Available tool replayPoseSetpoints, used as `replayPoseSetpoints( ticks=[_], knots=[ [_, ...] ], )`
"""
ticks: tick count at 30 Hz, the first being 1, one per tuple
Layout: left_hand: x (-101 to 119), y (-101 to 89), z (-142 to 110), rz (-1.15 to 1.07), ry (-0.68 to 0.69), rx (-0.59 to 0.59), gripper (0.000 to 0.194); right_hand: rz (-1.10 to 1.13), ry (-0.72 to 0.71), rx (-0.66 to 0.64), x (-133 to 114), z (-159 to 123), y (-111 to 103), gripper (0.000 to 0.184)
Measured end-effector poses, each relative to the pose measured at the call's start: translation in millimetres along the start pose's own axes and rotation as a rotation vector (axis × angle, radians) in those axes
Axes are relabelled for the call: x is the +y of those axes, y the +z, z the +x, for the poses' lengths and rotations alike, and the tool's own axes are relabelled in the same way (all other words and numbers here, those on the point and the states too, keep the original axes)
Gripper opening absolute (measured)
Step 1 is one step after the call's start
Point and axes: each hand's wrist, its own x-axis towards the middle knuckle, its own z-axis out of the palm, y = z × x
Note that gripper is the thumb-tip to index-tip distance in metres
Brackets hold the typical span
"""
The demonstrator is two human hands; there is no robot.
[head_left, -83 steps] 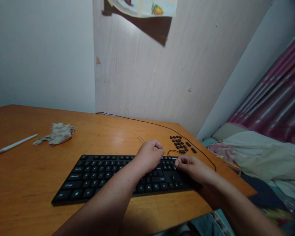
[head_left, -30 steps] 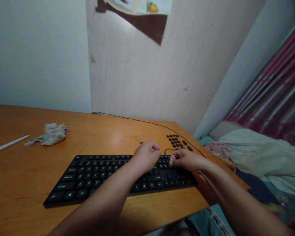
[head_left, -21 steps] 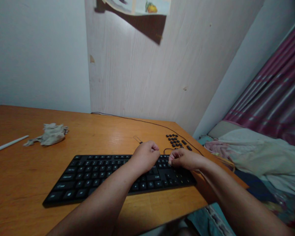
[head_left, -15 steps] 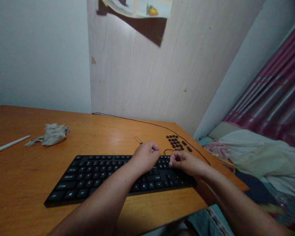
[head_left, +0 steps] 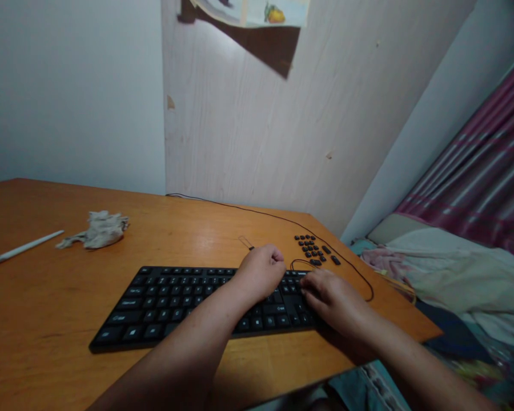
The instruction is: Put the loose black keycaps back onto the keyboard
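Note:
A black keyboard [head_left: 131,317] lies at a slant on the wooden desk. Over its right half, my left hand [head_left: 263,274] rests with the fingers curled closed; whatever they hold, if anything, is hidden. My right hand [head_left: 334,297] is on the number-pad end, fingers bent and drawn together, and I cannot see what is between them. Loose black keycaps [head_left: 312,248] lie in rows behind the keyboard's right end. Just beyond my left hand, a thin wire loop with a dark end [head_left: 245,242] shows on the desk.
A crumpled grey cloth [head_left: 103,230] and a white pen-like stick [head_left: 23,249] lie at the left of the desk [head_left: 175,228]. A black cable [head_left: 257,212] runs along the back and down the right side. Bedding [head_left: 445,262] is at the right.
My right hand has turned palm-down and spread lower over the number pad, from a raised pinch. The left hand keeps its place on the keyboard. The whole view has shifted slightly.

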Motion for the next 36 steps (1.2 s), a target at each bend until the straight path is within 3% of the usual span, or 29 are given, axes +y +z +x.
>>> replayPoseSetpoints(
  ticks=[7, 14, 23, 29, 36],
  knots=[
    [2, -1.5, -2, 0.03, 0.017, 0.003, 0.012, 0.087, -0.049, -0.04, 11, 4, -2, 0.014],
    [1, -1.2, -1, 0.035, 0.027, -0.001, 0.013, 0.293, 0.044, -0.047, 29, 8, 7, 0.011],
    [0, -2.1, -3, 0.083, 0.036, 0.001, 0.014, 0.039, -0.085, 0.022, 7, -4, 4, 0.016],
    [3, -1.9, -6, 0.153, 0.081, 0.021, 0.014, -0.138, -0.075, 0.056, 1, -21, 10, 0.033],
    [3, -2.1, -7, 0.2, 0.09, 0.023, 0.015, -0.222, -0.095, 0.114, -8, -25, 13, 0.037]
  ],
)
